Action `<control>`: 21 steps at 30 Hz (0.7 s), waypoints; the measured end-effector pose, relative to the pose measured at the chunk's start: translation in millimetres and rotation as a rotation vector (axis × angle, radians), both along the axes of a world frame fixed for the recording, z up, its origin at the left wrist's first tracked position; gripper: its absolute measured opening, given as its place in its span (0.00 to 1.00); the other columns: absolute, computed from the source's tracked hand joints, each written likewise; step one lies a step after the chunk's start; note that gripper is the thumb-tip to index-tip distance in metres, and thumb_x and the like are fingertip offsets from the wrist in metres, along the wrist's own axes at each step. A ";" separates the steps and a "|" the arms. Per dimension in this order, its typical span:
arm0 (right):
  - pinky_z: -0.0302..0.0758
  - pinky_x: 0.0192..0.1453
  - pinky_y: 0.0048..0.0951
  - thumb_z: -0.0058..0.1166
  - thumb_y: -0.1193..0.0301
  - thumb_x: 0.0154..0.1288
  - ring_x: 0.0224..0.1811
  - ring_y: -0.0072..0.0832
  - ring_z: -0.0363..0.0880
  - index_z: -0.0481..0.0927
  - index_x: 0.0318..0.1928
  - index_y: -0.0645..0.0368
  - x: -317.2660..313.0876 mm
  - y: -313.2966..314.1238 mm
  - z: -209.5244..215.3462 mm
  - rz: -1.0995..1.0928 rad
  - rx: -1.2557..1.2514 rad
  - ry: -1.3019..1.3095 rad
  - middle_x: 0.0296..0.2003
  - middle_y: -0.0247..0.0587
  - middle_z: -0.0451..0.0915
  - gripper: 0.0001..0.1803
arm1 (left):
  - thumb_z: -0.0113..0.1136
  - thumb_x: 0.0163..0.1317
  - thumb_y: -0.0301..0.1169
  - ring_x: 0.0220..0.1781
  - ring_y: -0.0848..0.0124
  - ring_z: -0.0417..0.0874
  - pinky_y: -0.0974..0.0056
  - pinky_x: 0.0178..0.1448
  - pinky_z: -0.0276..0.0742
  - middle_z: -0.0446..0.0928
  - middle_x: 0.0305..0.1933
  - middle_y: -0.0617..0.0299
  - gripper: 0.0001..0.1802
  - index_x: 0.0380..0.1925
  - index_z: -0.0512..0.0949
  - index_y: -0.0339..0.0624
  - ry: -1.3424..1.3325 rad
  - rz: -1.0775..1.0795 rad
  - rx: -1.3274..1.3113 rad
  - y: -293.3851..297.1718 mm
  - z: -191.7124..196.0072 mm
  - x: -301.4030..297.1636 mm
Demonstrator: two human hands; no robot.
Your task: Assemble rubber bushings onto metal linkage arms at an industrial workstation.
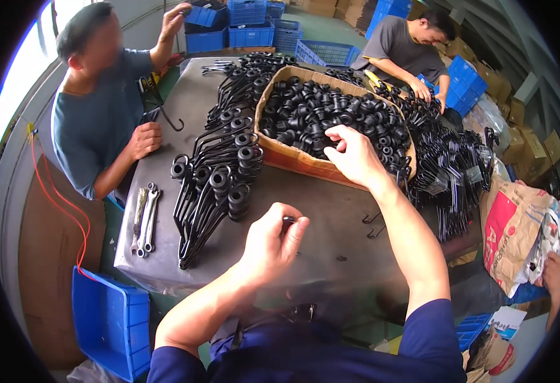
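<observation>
The small black part (289,221) sits pinched between the thumb and fingertips of the left hand (272,239), held just above the bare middle of the grey metal worktable (331,236), near its front edge. The right hand (354,155) reaches over the near wall of the open brown cardboard box (293,159), fingers curled down among the black rubber rollers (318,112) heaped inside; whether they have closed on one cannot be told. Left of the held part lies a stack of black bent-wire brackets with rollers fitted (213,191), close by, leaving a strip of open tabletop between it and the box. Two loose black wire hooks (372,223) lie on that open patch, right of the left hand. A tangled pile of bare black wire frames (449,169) crowds the table's right edge. Silver spanners (145,220) rest by the left edge. A blue plastic crate (111,322) stands on the floor below the front-left corner. Two other people work at the far sides, with more blue crates (248,25) behind them.
</observation>
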State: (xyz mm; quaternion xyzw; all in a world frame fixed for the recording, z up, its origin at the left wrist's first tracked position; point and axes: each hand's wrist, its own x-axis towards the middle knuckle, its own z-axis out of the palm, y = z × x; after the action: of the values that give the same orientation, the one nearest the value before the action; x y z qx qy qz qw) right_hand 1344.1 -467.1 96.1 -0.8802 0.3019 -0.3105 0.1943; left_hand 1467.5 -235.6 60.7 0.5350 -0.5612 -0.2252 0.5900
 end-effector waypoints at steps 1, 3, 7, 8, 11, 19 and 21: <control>0.79 0.43 0.36 0.62 0.72 0.56 0.31 0.36 0.82 0.80 0.47 0.62 4.0 -5.0 -6.1 0.009 0.001 0.004 0.35 0.47 0.83 0.17 | 0.56 0.72 0.29 0.21 0.82 0.68 0.73 0.25 0.67 0.71 0.21 0.69 0.07 0.38 0.70 0.37 0.004 0.009 0.001 0.1 1.7 -1.3; 0.79 0.43 0.38 0.63 0.69 0.55 0.35 0.39 0.84 0.80 0.45 0.60 13.4 -14.4 -16.2 -0.050 0.027 0.112 0.34 0.47 0.84 0.16 | 0.57 0.72 0.28 0.21 0.82 0.67 0.72 0.25 0.65 0.70 0.20 0.69 0.07 0.38 0.70 0.37 0.002 -0.016 -0.015 -0.3 5.6 -1.6; 0.79 0.44 0.39 0.63 0.67 0.54 0.37 0.42 0.85 0.79 0.43 0.58 22.8 -21.7 -21.8 -0.113 0.118 0.176 0.33 0.46 0.85 0.16 | 0.61 0.70 0.32 0.20 0.68 0.74 0.63 0.28 0.72 0.74 0.20 0.59 0.09 0.39 0.73 0.39 0.046 -0.002 0.029 -0.2 3.2 -0.6; 0.79 0.41 0.36 0.63 0.69 0.55 0.34 0.37 0.85 0.79 0.44 0.59 24.0 -22.1 -26.0 -0.092 0.045 0.140 0.33 0.46 0.84 0.16 | 0.61 0.70 0.32 0.20 0.68 0.74 0.63 0.28 0.72 0.74 0.20 0.59 0.09 0.39 0.73 0.39 0.051 0.002 0.034 -0.4 2.3 0.4; 0.79 0.38 0.28 0.61 0.73 0.61 0.33 0.27 0.83 0.79 0.47 0.59 12.2 -17.7 -29.5 -0.082 0.207 -0.155 0.32 0.42 0.84 0.13 | 0.61 0.69 0.31 0.21 0.66 0.75 0.63 0.28 0.73 0.74 0.22 0.57 0.09 0.39 0.73 0.38 0.084 -0.009 0.055 -7.4 1.9 4.0; 0.80 0.55 0.29 0.61 0.86 0.60 0.46 0.24 0.80 0.73 0.57 0.63 -56.3 106.9 -32.3 0.298 0.998 -0.344 0.45 0.36 0.79 0.25 | 0.63 0.67 0.30 0.23 0.60 0.77 0.60 0.30 0.73 0.74 0.25 0.54 0.09 0.38 0.73 0.38 0.065 0.008 0.016 -12.0 -0.6 7.3; 0.79 0.48 0.23 0.64 0.86 0.57 0.40 0.17 0.79 0.75 0.56 0.60 -63.2 135.3 -60.9 0.299 1.059 -0.297 0.43 0.31 0.78 0.26 | 0.57 0.72 0.27 0.22 0.82 0.65 0.72 0.25 0.62 0.68 0.20 0.69 0.07 0.39 0.71 0.37 0.053 -0.025 -0.058 -12.9 -2.9 4.7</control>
State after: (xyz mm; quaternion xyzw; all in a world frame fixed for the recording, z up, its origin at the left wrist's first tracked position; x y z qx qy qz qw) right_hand 1280.8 -331.7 35.3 -0.6429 0.2580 -0.2064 0.6910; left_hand 1472.2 -248.4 57.8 0.5044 -0.5581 -0.2302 0.6173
